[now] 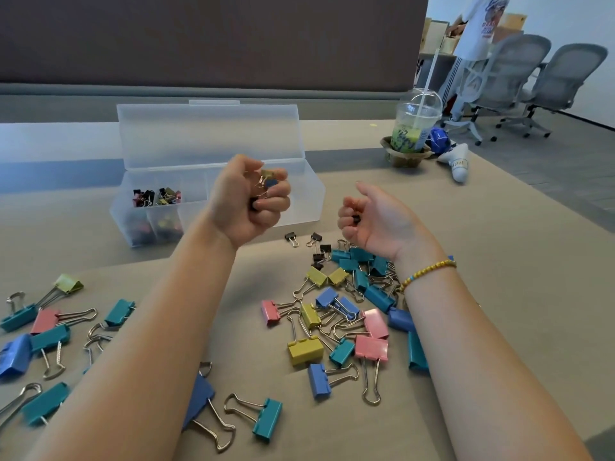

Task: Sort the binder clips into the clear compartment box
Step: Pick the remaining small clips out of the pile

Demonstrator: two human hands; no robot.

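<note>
The clear compartment box [309, 194] stands open at the table's middle, lid up, with small clips [156, 196] in its left compartments. My left hand [253, 201] is raised in front of the box, its fingers curled round several small binder clips [266, 183]. To its right, my right hand [369, 217] grips a small black clip [356, 219]. Under and behind the right hand lie a few small black clips [317, 249]. Larger coloured clips [336, 324] are heaped below my right wrist, and more are scattered at the left [50, 331].
A lidded drink cup with a straw [414, 131] sits in a holder at the far right of the table, beside a blue and white object [449, 154]. Office chairs [519, 81] and a standing person [476, 38] are beyond the table.
</note>
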